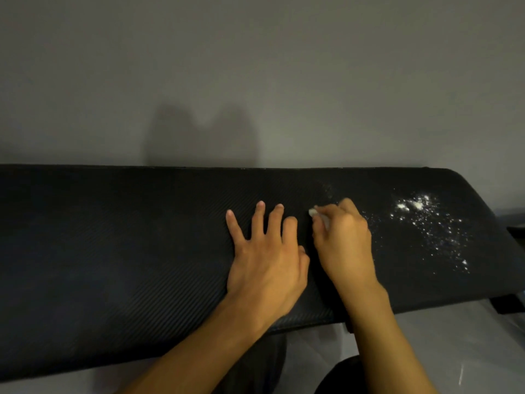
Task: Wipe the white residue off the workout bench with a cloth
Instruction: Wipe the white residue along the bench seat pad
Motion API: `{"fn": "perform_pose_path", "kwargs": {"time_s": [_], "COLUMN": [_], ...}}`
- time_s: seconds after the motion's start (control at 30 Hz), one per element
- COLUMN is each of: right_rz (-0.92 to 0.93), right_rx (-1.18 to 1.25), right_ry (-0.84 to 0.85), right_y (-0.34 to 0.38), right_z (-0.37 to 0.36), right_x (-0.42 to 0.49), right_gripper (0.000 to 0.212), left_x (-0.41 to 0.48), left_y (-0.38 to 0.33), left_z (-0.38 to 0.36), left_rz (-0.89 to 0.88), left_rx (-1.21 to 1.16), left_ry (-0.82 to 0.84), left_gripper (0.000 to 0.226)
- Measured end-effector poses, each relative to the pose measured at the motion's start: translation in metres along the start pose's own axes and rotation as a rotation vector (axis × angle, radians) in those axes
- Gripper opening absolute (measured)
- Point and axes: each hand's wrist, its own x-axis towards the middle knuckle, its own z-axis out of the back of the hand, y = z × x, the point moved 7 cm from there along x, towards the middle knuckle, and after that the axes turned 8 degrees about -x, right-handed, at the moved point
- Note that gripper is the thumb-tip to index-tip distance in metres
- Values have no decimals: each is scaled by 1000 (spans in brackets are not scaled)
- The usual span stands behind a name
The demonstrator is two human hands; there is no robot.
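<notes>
A black workout bench pad [113, 251] with a fine ribbed texture runs across the view. White powdery residue [426, 220] is scattered over its right part, with two thicker clumps near the far side. My left hand [267, 251] lies flat on the pad's middle, fingers spread and straight. Just to its right, my right hand [343, 240] has its fingers curled round a small white cloth [314, 213]; only a bit of the cloth shows past the fingertips. That hand sits left of the residue.
A grey wall [255, 66] stands right behind the bench. The pad's right end curves down near a dark frame part [508, 304]. A pale glossy floor [454, 351] shows below the bench's near edge, with my dark-clothed legs beside it.
</notes>
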Motion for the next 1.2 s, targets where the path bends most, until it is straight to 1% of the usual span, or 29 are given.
{"fn": "perform_pose_path", "kwargs": {"time_s": [0.1,0.2,0.3,0.4,0.43,0.5,0.57,0.67,0.77,0.9,1.0,1.1,1.2], "right_rz": [-59,-51,-2,14,-10,-41,-62,-106,-59,-107,-151,-188,-143], "right_rx": [-32,-65,-71,-54,-19,44,47,12,60,110,71,37,49], "right_ry": [9,56,43,-11,-12,0,-35,-62,-50,-64,-86,-92,-77], "right_y": [5,18,18,10,7,0,-6,-9,-9,-33,-52,-55,-56], "right_z": [-19,-33,-20,6,14,20,16,7,14,37,31,23,28], "right_x": [52,77,34,-49,-73,-94,-81,-55,-78,-122,-101,-70,-83], "right_gripper": [30,31,27,14,13,20,19,23,24,25,20,22,24], "left_x": [-1,-2,-3,-2,-1,0,0,-4,-8,-8,-3,4,9], "left_y": [0,2,1,1,1,-1,-2,-1,0,-12,-20,-29,-36], "left_z": [-1,3,5,5,5,4,3,5,5,1,-5,-10,-15], "left_rz": [4,10,-10,-4,-3,-7,-15,-19,-54,-122,-114,-94,-95], "left_rx": [-8,-28,-68,-92,-83,-49,-25,-26,-77,-51,-15,18,10], "left_ry": [13,-4,-33,-27,-17,16,50,56,72,106,135,158,170], "left_gripper": [50,47,41,42,43,47,49,50,47,48,48,49,51]}}
